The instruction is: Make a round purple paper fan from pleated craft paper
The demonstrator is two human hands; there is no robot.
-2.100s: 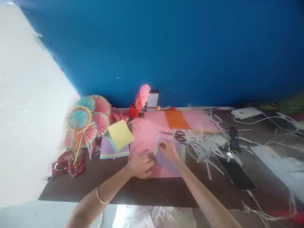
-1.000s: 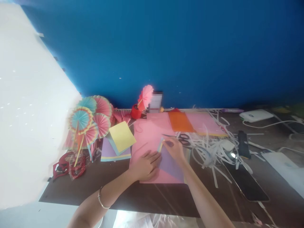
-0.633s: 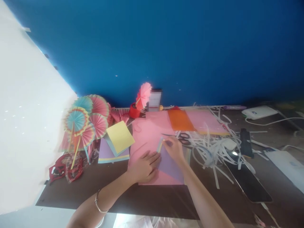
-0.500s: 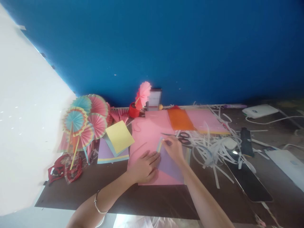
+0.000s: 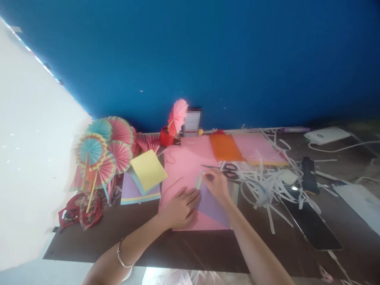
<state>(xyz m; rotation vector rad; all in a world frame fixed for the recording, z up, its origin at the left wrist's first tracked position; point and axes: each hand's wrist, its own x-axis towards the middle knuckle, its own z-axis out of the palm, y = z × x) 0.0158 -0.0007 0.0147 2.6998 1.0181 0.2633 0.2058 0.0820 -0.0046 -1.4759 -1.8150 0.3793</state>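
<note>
A sheet of purple paper (image 5: 212,204) with blue and yellow strips along its edges lies on larger pink paper (image 5: 178,158). My left hand (image 5: 181,208) rests flat with its fingers stretched out, pressing the purple sheet's left side and the pink paper under it. At the sheet's upper left corner, my right hand (image 5: 218,185) has its thumb and fingertips pinched together, touching the bordered edge. Whatever lies between those fingertips is too small to make out. Just behind my right hand are black-handled scissors (image 5: 229,170), their blades pointing left.
Pleated paper fans (image 5: 103,146) stand at the left beside red-trimmed packaging (image 5: 80,211). Yellow paper (image 5: 149,171) tops a small stack. A red tape roll (image 5: 166,136) sits at the back. Tangled white strips (image 5: 261,184), a phone (image 5: 314,225) and a white device (image 5: 326,135) lie on the right.
The view has shifted slightly. My right hand stays at the sheet's corner with its fingers pinched, and my left hand holds its place on the paper.
</note>
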